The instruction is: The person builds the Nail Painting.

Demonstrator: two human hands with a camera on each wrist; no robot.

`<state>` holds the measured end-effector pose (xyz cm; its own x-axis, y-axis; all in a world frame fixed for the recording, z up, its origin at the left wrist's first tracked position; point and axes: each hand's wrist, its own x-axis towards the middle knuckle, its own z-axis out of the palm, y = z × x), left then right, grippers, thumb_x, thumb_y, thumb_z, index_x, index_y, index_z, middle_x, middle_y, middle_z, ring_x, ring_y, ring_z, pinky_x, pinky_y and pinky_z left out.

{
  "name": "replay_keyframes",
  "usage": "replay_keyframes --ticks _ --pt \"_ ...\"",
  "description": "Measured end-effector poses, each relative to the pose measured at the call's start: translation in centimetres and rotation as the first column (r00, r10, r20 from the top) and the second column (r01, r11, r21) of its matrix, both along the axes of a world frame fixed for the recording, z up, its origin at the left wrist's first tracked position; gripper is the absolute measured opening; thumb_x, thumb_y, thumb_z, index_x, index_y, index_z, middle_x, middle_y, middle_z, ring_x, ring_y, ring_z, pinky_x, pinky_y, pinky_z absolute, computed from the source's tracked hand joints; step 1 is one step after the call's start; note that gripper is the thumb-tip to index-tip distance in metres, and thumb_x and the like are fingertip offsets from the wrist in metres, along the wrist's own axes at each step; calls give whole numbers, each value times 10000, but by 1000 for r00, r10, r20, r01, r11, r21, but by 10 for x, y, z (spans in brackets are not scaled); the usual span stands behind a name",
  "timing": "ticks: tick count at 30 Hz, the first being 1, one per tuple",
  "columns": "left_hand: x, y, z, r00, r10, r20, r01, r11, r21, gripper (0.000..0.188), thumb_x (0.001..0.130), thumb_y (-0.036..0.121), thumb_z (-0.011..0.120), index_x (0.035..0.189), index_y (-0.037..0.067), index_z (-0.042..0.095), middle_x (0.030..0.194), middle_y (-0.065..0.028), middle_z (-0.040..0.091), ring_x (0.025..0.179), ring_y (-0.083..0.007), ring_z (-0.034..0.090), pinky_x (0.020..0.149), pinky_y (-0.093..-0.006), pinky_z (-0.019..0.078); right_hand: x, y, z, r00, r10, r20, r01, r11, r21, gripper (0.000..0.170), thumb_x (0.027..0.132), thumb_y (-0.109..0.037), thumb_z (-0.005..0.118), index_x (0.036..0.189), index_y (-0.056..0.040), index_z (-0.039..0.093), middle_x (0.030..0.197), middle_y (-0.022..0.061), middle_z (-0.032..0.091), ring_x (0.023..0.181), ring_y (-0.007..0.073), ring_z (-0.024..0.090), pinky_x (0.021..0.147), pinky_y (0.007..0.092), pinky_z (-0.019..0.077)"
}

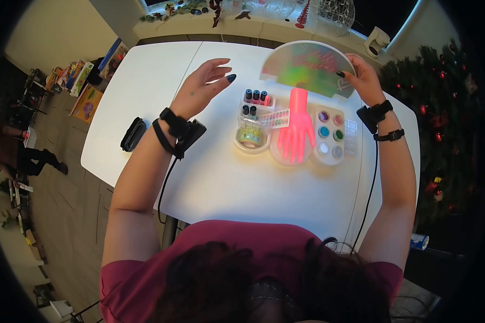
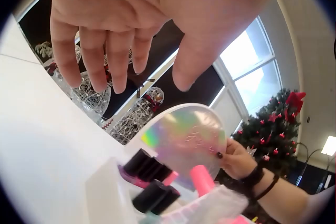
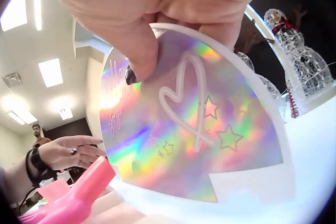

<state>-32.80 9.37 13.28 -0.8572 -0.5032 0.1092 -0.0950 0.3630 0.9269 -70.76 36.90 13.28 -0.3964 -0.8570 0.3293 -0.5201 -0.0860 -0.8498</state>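
My right hand (image 1: 364, 81) pinches the edge of a semicircular holographic panel (image 1: 307, 67), thumb on its front face; the panel stands behind a pink model hand (image 1: 296, 129). In the right wrist view the panel (image 3: 194, 113) shows a heart outline and stars. My left hand (image 1: 202, 89) hovers left of the panel, fingers apart, holding nothing. Below it in the left wrist view (image 2: 142, 3) are dark-capped bottles (image 2: 149, 195) in a white organizer. That organizer (image 1: 236, 141) also holds a tape roll (image 1: 250, 137); a nail sample strip (image 1: 277, 118) lies across to the pink hand.
Right of the pink hand sits a tray (image 1: 330, 153) of several round glitter pots, beside a clear case (image 1: 350, 134). A black case (image 1: 133, 134) lies at the table's left. A decorated ledge (image 1: 242, 29) runs behind the table (image 1: 161, 70), and a Christmas tree (image 1: 442, 134) stands at right.
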Motion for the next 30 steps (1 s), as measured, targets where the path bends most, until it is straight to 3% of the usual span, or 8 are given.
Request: replay_keyframes --ticks 1,3,8,16,20,21,28,30 --pt "-8 -3 1 1000 0 -1 0 1000 -2 524 1070 188 645 1557 40 522 1469 -144 664 1425 -260 572 1211 -434 428 10 -1 0 1000 -12 22 11 999 46 340 997 75 649 1327 -6 649 1157 -9 678 1104 85 628 965 269 533" --pt "-21 -7 2 996 -32 80 57 942 -331 512 1020 144 751 1495 38 590 1429 -161 702 1353 -283 649 1124 -438 528 24 -2 2 999 35 -2 -35 998 51 335 1000 71 646 1325 -10 649 1164 -10 677 1101 83 624 966 267 530" --pt "-53 -24 -28 961 -278 11 278 959 -58 344 1042 77 709 1386 68 711 1222 -134 794 1161 -228 748 1034 -365 582 35 3 -3 996 87 3 -87 991 104 361 979 71 667 1327 -19 636 1185 -11 673 1101 80 616 972 263 523" --pt "-75 -22 -49 964 -258 60 263 958 -111 167 1085 84 630 1194 12 735 990 -47 772 895 -120 685 873 -311 571 45 19 -11 997 72 -12 -65 952 298 375 1037 20 642 1408 -24 603 1267 45 681 1196 139 611 1079 323 500" --pt "-71 -18 -42 956 -263 134 280 950 -138 168 1113 72 601 1210 -3 716 1027 -7 739 979 -82 663 937 -296 568 42 27 -21 997 80 2 -74 919 387 382 1074 0 596 1455 -24 578 1364 105 687 1258 182 607 1122 362 493" --pt "-71 -14 -43 972 -220 84 231 960 -158 144 1076 84 635 1161 21 732 916 -52 745 861 -127 664 854 -309 557 43 29 -21 997 69 22 -72 920 385 379 1078 -3 585 1457 -23 574 1374 115 686 1265 191 610 1141 366 483" --pt "-72 -18 -45 967 -206 150 241 930 -277 130 1064 113 645 1128 32 724 885 -101 725 835 -174 661 833 -329 546 42 24 -29 996 74 -50 -51 932 360 366 1076 -3 582 1442 -25 581 1344 134 701 1251 220 631 1123 373 493" --pt "-70 -15 -45 958 -192 211 257 905 -339 118 1094 79 630 1139 14 716 928 -39 731 883 -81 598 876 -292 538 45 22 -26 993 45 -111 4 914 405 344 1071 -9 591 1414 -25 590 1303 143 714 1215 233 651 1094 377 509"
